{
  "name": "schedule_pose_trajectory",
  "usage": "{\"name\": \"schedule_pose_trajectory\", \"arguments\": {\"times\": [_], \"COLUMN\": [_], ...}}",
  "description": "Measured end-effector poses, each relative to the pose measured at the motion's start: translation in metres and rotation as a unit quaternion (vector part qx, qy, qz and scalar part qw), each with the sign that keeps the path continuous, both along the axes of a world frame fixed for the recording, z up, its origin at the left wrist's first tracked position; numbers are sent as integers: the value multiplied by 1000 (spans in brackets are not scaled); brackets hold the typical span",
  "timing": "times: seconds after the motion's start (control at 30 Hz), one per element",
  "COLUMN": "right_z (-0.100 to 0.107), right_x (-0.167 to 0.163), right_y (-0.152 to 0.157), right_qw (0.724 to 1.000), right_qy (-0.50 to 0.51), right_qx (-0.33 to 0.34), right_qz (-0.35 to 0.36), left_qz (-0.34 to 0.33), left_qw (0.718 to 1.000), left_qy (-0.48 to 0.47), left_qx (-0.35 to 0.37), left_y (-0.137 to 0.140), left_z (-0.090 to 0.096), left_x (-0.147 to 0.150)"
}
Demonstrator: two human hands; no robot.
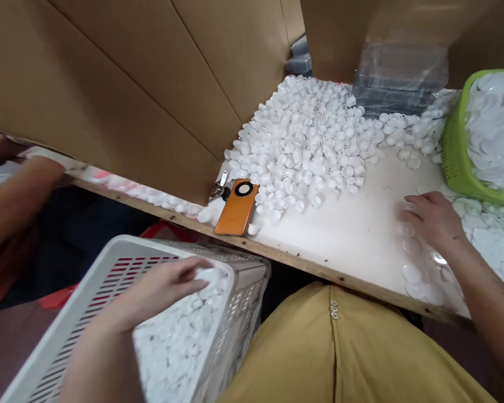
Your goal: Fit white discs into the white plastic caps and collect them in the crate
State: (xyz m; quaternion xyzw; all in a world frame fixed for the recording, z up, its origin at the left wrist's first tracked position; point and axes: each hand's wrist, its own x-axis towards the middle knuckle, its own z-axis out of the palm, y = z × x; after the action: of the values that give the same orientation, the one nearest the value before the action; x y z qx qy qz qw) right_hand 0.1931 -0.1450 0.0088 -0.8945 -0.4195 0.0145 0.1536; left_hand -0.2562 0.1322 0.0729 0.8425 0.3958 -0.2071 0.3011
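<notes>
My left hand (172, 285) is over a white slatted plastic basket (120, 240) filled with small white plastic pieces (172, 347). Its thumb and fingers are apart, and a blurred white piece shows just beyond the fingertips. At the right side of the white tabletop, my right hand (439, 221) pinches a thin clear plastic disc (410, 207) between thumb and fingers. Below that hand, more loose clear discs (415, 277) lie on the table. A large heap of small white cup-like pieces (302, 140) spreads across the back of the table.
An orange phone (236, 210) lies at the wooden front edge, beside keys (220, 182). A green basket (456, 151) full of clear discs stands at right. Cardboard panels (151, 73) wall the table. A clear plastic bag (399, 78) leans behind. Another person's arm (21, 196) shows at far left.
</notes>
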Motion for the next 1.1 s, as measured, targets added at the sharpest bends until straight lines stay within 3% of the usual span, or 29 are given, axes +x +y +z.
{"name": "schedule_pose_trajectory", "arguments": {"times": [0.1, 0.17, 0.27, 0.43, 0.53, 0.63, 0.77, 0.9, 0.97, 1.1], "right_z": [-17, -23, -24, -27, -33, -37, -30, -11, -1, 7], "right_x": [13, 9, -2, -6, -4, -3, -3, -12, -25, -63], "right_y": [-14, -13, -8, -5, -8, -11, -11, 1, 13, 45], "right_qw": [994, 988, 975, 965, 967, 974, 993, 983, 959, 857], "right_qy": [-91, -128, -191, -239, -244, -219, -97, 88, 227, 491], "right_qx": [-27, -33, -55, -78, -49, -10, 69, 160, 170, 153], "right_qz": [60, 82, 98, 72, 62, 52, 11, -20, 0, 14], "left_qz": [104, 138, 128, 27, -60, -118, -91, -6, -6, -94], "left_qw": [984, 977, 972, 945, 945, 950, 964, 952, 943, 952], "left_qy": [120, 95, -41, -204, -164, -97, -155, -305, -324, -291], "left_qx": [87, 134, 192, 255, 278, 273, 197, -22, -77, 5], "left_y": [12, 5, -14, -40, -45, -42, -39, -56, -67, -82], "left_z": [-1, -4, -10, -25, -36, -41, -39, -44, -51, -66], "left_x": [-70, -75, -18, 133, 194, 217, 210, 201, 205, 219]}}
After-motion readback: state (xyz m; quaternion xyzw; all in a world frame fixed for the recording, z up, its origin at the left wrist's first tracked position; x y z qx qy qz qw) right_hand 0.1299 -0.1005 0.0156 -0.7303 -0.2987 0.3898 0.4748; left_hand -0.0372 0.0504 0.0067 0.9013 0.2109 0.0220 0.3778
